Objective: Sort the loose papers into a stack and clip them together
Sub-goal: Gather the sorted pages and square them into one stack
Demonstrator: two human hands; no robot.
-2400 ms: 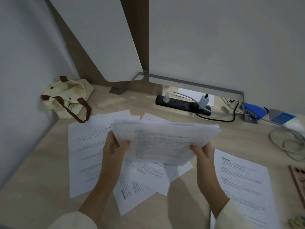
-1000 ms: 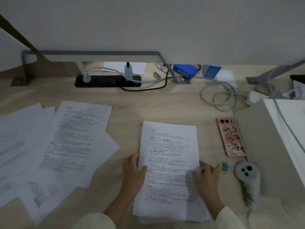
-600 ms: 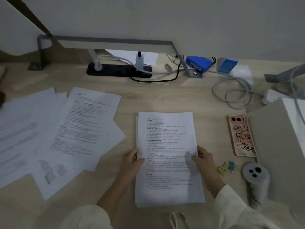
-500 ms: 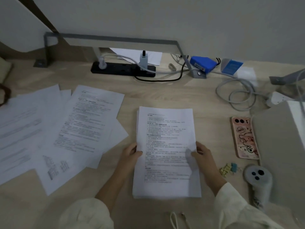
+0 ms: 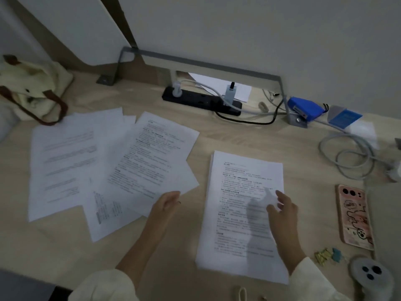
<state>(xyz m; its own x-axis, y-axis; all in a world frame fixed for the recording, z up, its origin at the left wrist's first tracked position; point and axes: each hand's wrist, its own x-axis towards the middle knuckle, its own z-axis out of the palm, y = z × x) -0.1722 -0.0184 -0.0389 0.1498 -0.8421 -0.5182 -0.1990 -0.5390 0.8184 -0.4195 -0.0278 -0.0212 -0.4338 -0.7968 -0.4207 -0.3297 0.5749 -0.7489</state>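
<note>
On the light wooden desk (image 5: 217, 135) the squared stack of white printed papers (image 5: 243, 213) lies right of centre, its long side running near to far. Our right hand (image 5: 282, 210) is over the stack's right edge. Its grip is wide, with the fingers spread and relaxed, and it holds nothing. The hand throws a shadow leftward across the top page, and we cannot tell whether the fingertips touch the paper.

To the left, apart from the stack, the loose white printed sheets (image 5: 97, 166) lie fanned and overlapping at different angles. Our left hand (image 5: 166, 203) reaches to the near right edge of this spread. Its fingers are fairly straight and close together at the paper's edge, so the grip is open, and we see no sheet pinched in it.

Near the right corner, just beside the stack's near end, lie a few small yellow and teal binder clips (image 5: 326, 255). A phone in a pink cartoon case (image 5: 354, 216) lies flat just beyond them, and a white handheld controller (image 5: 371, 276) is nearer still. At the far side a black power strip (image 5: 201, 101) sits under a grey metal bracket. A coiled grey cable (image 5: 351, 157) lies far right, and a cream cloth bag with brown handles (image 5: 30, 88) sits far left.
</note>
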